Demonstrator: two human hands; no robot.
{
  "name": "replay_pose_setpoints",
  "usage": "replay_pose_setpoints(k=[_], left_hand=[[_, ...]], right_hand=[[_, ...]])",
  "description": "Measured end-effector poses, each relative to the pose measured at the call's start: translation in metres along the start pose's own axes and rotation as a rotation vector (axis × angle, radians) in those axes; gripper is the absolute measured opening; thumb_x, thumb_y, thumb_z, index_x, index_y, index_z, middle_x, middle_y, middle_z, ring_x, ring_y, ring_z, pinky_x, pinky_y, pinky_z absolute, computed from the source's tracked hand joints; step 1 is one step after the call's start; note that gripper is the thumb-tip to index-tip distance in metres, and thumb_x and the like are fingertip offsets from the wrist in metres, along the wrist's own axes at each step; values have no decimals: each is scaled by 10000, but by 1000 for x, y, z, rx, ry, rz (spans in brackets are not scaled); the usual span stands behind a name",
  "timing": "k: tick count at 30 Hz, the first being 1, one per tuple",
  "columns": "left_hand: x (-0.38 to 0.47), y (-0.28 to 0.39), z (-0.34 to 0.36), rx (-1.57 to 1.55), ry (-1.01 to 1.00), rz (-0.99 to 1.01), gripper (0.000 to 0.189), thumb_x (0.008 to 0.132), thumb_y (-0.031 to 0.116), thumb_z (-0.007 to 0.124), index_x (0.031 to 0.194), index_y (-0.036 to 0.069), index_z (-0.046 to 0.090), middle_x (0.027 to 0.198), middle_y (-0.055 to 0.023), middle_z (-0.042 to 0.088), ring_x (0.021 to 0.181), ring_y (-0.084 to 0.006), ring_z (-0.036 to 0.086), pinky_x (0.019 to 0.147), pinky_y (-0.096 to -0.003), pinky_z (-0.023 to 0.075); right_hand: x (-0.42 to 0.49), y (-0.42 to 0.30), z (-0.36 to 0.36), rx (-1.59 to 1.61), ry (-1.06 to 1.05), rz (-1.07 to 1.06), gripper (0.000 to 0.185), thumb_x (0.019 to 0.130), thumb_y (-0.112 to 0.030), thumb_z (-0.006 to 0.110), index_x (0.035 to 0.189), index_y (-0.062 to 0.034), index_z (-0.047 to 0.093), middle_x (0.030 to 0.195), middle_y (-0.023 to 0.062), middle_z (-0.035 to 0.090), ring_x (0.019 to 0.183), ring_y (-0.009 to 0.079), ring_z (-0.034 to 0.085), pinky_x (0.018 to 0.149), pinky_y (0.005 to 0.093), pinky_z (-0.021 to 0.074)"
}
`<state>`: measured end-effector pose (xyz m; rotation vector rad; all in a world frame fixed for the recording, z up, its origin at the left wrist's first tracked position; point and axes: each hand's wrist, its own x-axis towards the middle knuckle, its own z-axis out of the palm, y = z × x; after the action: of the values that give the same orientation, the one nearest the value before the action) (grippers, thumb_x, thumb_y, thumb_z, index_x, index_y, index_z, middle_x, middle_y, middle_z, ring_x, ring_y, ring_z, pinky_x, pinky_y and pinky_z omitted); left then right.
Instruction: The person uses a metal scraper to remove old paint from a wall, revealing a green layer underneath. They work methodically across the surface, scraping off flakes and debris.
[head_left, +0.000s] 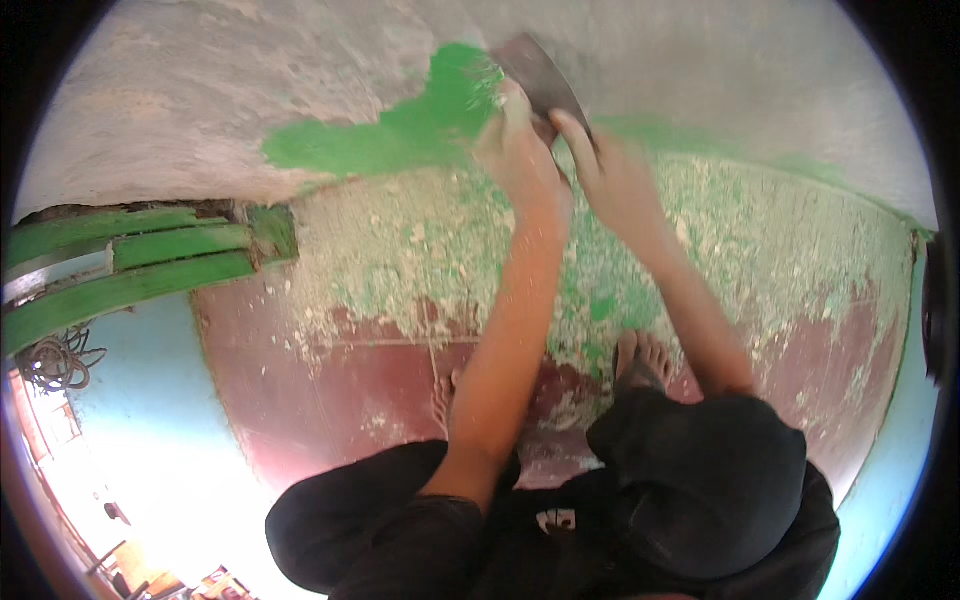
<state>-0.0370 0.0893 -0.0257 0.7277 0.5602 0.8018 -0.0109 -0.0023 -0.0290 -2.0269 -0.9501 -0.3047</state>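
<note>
A wide, dark metal blade (541, 75), blurred by motion, lies against the wall (337, 67) at the top middle. My left hand (525, 154) grips its lower left part, with the thumb and fingers near the blade's edge. From the right, my right hand (611, 169) is closed around its lower end; the handle is mostly hidden. Beside the blade's left edge is a patch of green paint (405, 131) on the bare grey wall, with small flakes at its border. A fainter green strip runs along the wall's foot to the right.
Paint flakes (420, 247) cover the red floor (322, 390) along the wall. My sandalled feet stand among and beside them. Green wooden boards (180, 251) jut in at the left, with a coiled rope (56, 364) below. A light blue wall (892, 465) bounds the right side.
</note>
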Motion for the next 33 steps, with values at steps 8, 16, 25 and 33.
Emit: replay_pose_setpoints(k=[8,16,25,33], left_hand=[[-17,-13,4,74,24,-113,463,998,387,602,649,103,492,647,44,406,601,-68,381,542,-260,321],[-5,0,7,-154,30,-112,443,973,413,646,697,91,518,702,42,399,624,-80,415,544,-246,345],[7,16,2,-102,3,12,353,995,352,616,778,85,541,677,43,395,564,-62,376,504,-244,343],[-23,11,15,-3,53,-122,445,975,374,650,661,101,492,623,46,384,544,-70,362,499,-244,338]], right_hand=[[-16,-5,-16,118,-148,458,403,1001,-378,525,1111,-36,708,779,247,660,682,414,644,606,425,496],[4,-14,-17,1,-207,331,404,1004,-378,515,1092,-40,716,825,252,669,699,431,650,635,460,509],[11,-23,-1,47,-132,180,362,1019,-346,461,1058,-130,749,884,223,683,757,418,660,689,481,522],[-2,-35,-32,37,-266,546,354,1022,-328,459,1099,-109,726,866,230,672,750,433,634,673,461,508]])
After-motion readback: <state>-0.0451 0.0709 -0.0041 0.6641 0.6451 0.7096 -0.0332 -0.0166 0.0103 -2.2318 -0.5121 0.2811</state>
